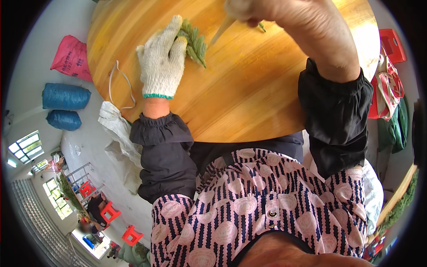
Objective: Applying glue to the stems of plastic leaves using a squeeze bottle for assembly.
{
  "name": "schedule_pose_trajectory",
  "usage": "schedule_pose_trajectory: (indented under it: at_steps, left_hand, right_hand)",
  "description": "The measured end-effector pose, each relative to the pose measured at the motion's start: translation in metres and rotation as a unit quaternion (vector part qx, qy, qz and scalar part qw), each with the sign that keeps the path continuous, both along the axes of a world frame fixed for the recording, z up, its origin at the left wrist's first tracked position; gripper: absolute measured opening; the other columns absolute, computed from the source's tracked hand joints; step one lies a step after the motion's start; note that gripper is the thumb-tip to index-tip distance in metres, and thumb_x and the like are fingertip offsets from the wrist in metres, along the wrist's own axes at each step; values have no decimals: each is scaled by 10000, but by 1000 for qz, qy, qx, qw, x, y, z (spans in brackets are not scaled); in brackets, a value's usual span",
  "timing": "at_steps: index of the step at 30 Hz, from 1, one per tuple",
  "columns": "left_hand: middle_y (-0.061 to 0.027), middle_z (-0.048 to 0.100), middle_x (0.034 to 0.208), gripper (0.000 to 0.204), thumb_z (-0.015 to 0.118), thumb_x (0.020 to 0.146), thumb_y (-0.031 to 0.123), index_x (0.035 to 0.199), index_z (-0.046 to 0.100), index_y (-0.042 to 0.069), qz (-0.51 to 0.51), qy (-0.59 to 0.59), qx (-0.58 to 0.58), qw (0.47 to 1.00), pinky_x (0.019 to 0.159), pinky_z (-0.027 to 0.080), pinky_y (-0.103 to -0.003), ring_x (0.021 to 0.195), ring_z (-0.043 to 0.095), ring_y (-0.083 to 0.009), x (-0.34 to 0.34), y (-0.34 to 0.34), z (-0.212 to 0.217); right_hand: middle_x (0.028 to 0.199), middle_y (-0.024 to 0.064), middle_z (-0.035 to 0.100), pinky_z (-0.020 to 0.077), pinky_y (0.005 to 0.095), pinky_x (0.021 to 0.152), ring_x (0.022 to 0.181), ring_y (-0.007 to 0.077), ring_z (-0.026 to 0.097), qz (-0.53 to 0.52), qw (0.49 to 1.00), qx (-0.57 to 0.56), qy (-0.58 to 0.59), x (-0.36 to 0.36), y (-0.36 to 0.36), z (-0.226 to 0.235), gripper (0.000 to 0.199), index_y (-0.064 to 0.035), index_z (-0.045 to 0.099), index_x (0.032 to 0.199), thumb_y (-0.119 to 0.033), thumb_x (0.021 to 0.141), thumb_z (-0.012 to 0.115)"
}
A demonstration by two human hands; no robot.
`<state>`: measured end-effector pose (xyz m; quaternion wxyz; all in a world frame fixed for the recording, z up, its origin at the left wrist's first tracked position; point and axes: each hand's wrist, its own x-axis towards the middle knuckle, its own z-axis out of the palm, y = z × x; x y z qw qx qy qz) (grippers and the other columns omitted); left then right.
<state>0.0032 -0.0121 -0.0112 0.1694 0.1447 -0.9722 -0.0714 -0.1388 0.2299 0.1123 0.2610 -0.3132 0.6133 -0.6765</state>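
My left hand [164, 60] wears a white knitted glove with a green cuff edge. Its thumb and forefinger close on the left side of a green feathery leaf sprig [195, 44] at the wooden tabletop. Bare and partly cut off by the upper edge, my right hand [262, 10] is closed around a pale tapered tool [221, 31]. The tool's narrow tip points down and left, just right of the sprig and apart from it. What kind of tool it is cannot be made out. A small green leaf tip [262, 26] shows beneath my right hand.
The round wooden table [240, 98] fills the upper middle. A white cord loop [129, 86] hangs over its left edge, near a white plastic sack [116, 120]. Beyond lie a pink sack [71, 58] and blue sacks [66, 96]. Red stools [110, 212] stand lower left; a red seat [392, 46] is at right.
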Motion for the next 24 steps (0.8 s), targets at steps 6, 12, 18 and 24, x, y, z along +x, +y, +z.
schedule_pose_trajectory:
  at_steps: [6, 12, 18, 24]
  left_hand:
    - [-205, 712, 1198, 556, 683, 852, 116, 1399, 611, 47, -72, 152, 103, 980, 937, 475, -441, 1002, 674, -355, 19, 2, -2]
    - [-157, 743, 982, 521, 742, 822, 217, 1319, 655, 89, -42, 11, -43, 998, 889, 491, -467, 924, 697, -343, -55, 58, 26]
    - [-196, 694, 935, 526, 762, 867, 261, 1346, 643, 78, -22, 260, 138, 956, 840, 534, -482, 868, 674, -382, -143, 55, 7]
    - [-171, 704, 1016, 478, 721, 867, 132, 1336, 652, 69, 110, 201, -140, 963, 892, 533, -445, 930, 677, -303, -166, 5, 23]
  right_hand:
    - [891, 13, 647, 501, 284, 766, 840, 133, 621, -27, 957, -271, -96, -50, 11, -35, 200, -72, 644, 1016, -211, 926, 756]
    - [859, 14, 622, 469, 270, 744, 789, 127, 591, -218, 921, -304, -105, -79, 25, -44, 167, -93, 624, 1013, -239, 974, 697]
    - [898, 11, 625, 471, 272, 752, 811, 121, 592, -324, 870, -366, -67, -63, 8, -29, 163, -101, 620, 1028, -239, 980, 691]
    - [913, 15, 616, 485, 286, 740, 806, 117, 586, -183, 902, -369, -126, -65, 26, -32, 207, -85, 612, 1084, -210, 963, 724]
